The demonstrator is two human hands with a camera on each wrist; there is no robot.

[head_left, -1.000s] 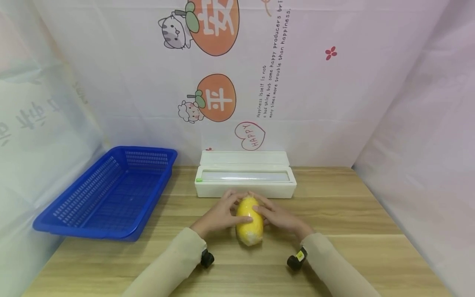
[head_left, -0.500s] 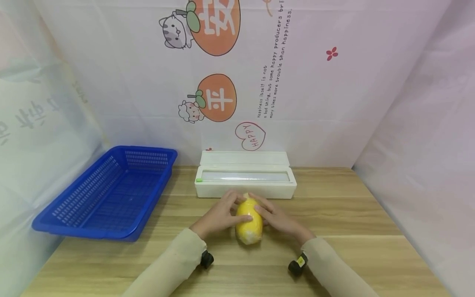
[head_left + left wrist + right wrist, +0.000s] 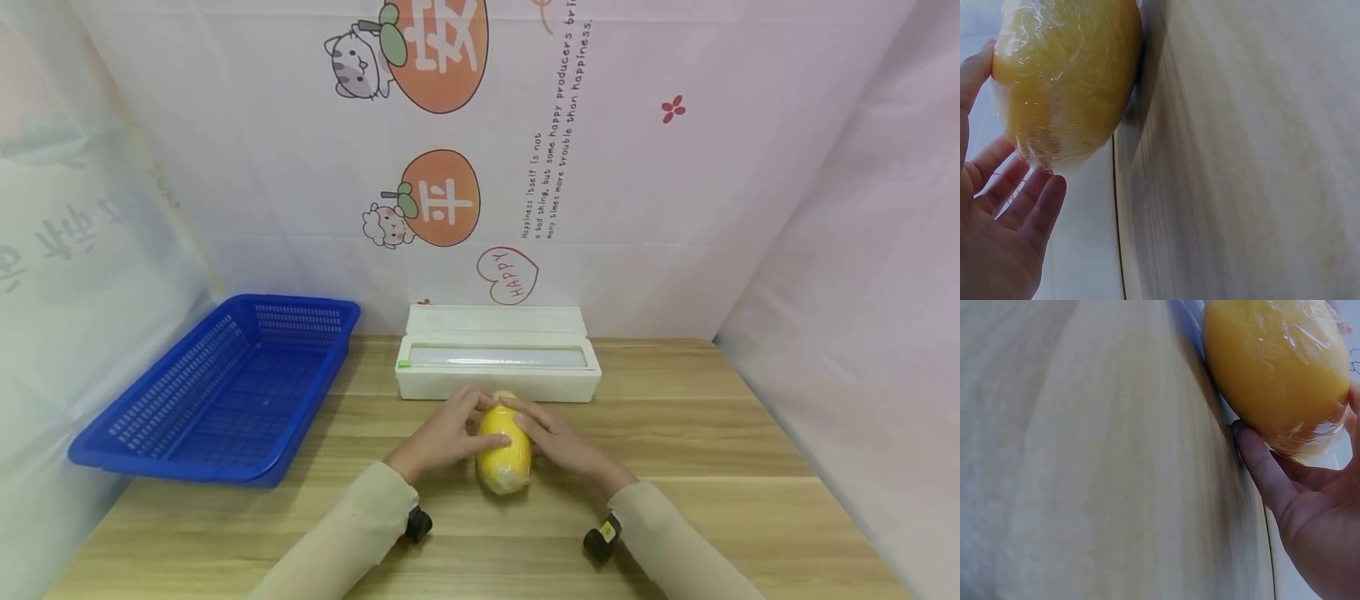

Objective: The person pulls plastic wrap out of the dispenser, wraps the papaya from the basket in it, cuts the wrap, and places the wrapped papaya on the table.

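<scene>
Between my two hands on the table lies an oval yellow fruit (image 3: 510,465), wrapped tight in clear plastic film; its exact kind is not plain. My left hand (image 3: 442,435) holds it from the left, thumb across the upper side and fingers at the far end. From the right, my right hand (image 3: 570,446) grips it with the thumb on top and some fingers low along its side. Wrinkled film shows on the fruit (image 3: 1072,69) in the left wrist view. In the right wrist view, one fingertip of the right hand (image 3: 1316,519) reaches under the fruit's edge.
Just behind the fruit stands a white cling film dispenser (image 3: 427,385), its lid raised and a film roll inside. A blue plastic basket (image 3: 296,321) sits at the left. Printed white sheets (image 3: 615,250) enclose the wooden table (image 3: 712,433) at the back and sides.
The film tip that stood up at the fruit's far end now lies pressed beneath the fingers. My hands shift only slightly, still around the fruit.
</scene>
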